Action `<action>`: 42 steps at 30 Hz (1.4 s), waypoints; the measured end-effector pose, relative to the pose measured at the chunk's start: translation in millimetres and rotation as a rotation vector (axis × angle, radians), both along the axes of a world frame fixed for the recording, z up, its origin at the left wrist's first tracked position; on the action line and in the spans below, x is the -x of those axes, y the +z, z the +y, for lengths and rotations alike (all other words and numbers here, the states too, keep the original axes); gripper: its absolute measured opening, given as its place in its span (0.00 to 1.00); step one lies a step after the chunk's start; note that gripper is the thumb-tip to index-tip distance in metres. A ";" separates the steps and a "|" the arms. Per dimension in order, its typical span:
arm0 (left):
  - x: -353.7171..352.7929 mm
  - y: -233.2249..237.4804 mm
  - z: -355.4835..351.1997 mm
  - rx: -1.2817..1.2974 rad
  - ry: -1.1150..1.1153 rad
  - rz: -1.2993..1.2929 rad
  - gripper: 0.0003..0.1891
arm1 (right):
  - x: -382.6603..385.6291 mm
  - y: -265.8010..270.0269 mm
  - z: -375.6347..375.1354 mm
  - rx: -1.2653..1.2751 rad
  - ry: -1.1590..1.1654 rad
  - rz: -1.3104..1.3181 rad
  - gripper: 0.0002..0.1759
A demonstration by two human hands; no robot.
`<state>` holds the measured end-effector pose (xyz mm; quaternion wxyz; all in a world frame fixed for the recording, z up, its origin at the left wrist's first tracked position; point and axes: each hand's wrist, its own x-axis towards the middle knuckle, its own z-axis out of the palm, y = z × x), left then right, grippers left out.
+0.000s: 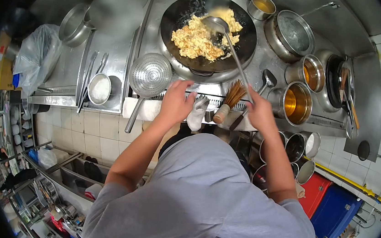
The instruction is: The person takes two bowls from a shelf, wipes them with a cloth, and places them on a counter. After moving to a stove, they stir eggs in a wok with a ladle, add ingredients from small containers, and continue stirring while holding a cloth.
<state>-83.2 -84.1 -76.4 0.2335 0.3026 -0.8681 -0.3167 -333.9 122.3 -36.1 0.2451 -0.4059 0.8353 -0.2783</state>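
A black wok (171,34) sits at the top centre, with yellow scrambled egg (198,39) spread in it. My right hand (259,108) is wrapped round the long handle of a metal ladle (216,25), whose bowl rests on the egg. My left hand (178,100) is held below the wok's near rim with its fingers apart and nothing in it. Just right of it, a white cloth (196,115) lies at the counter's edge. A bamboo brush (229,102) stands between my two hands.
A perforated strainer (150,75) lies left of the wok, its handle over the edge. Pots of amber liquid (296,104) and a dark spatula (269,79) are on the right. A small white bowl (100,89) and a plastic bag (38,60) are farther left.
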 end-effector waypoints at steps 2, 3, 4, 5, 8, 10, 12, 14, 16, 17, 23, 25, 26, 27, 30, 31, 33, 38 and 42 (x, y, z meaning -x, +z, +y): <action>23.4 -9.4 -5.6 0.105 -0.016 0.030 0.17 | -18.5 -35.3 -33.0 0.105 0.082 0.094 0.38; 35.0 -13.6 -10.5 0.210 -0.029 0.060 0.17 | -28.1 -33.4 -37.3 0.109 0.079 0.094 0.38; 45.2 -16.9 -16.9 0.215 -0.032 0.059 0.17 | -37.2 -29.5 -39.0 0.127 0.122 0.045 0.39; 54.2 -20.6 -23.6 0.184 -0.097 -0.056 0.14 | -44.2 -23.1 -37.2 0.145 0.165 -0.004 0.40; 70.5 -34.6 -37.2 0.141 -0.173 -0.194 0.12 | -38.6 30.4 18.3 0.085 0.275 0.023 0.41; 65.1 -24.4 -22.5 0.124 -0.182 -0.216 0.12 | -46.2 91.0 63.6 -0.069 0.287 0.039 0.41; 45.6 32.6 11.7 0.095 -0.135 -0.138 0.14 | -46.9 136.9 102.2 -0.144 0.241 -0.070 0.41; 46.8 38.8 8.1 0.130 -0.184 -0.087 0.14 | -49.6 152.4 122.6 -0.099 0.198 -0.186 0.42; 56.7 33.0 -5.4 0.098 -0.159 -0.020 0.15 | -58.2 162.5 130.7 -0.122 0.222 -0.172 0.43; 50.8 39.0 1.8 0.110 -0.165 -0.012 0.15 | -58.5 165.4 135.4 -0.111 0.216 -0.162 0.43; 68.7 -6.6 2.6 0.127 -0.223 -0.062 0.14 | -56.9 110.0 108.6 -0.216 0.248 0.109 0.41; 71.5 -33.0 8.0 0.203 -0.165 -0.077 0.14 | -50.0 57.9 84.0 -0.147 0.202 0.193 0.41; 71.4 -46.1 11.8 0.267 -0.119 -0.098 0.15 | -49.4 48.2 70.1 -0.145 0.203 0.194 0.41; 63.7 -60.4 17.9 0.269 -0.117 -0.097 0.15 | -48.4 41.4 55.2 -0.139 0.147 0.202 0.40; 15.7 -76.9 44.8 0.200 -0.223 -0.152 0.14 | -56.3 44.4 53.5 -0.079 0.092 0.244 0.41; 0.9 -75.0 51.0 0.161 -0.266 -0.142 0.14 | -63.7 48.1 59.6 -0.033 0.096 0.273 0.43; 6.1 -37.1 38.3 0.113 -0.296 -0.215 0.15 | -64.9 57.0 74.7 -0.032 0.084 0.218 0.44; 37.4 17.6 4.8 0.157 -0.202 -0.097 0.13 | -73.4 107.3 128.9 0.010 0.146 -0.023 0.43; 49.5 14.3 -7.7 0.119 -0.228 -0.125 0.15 | -74.5 137.6 138.4 -0.155 0.177 -0.049 0.44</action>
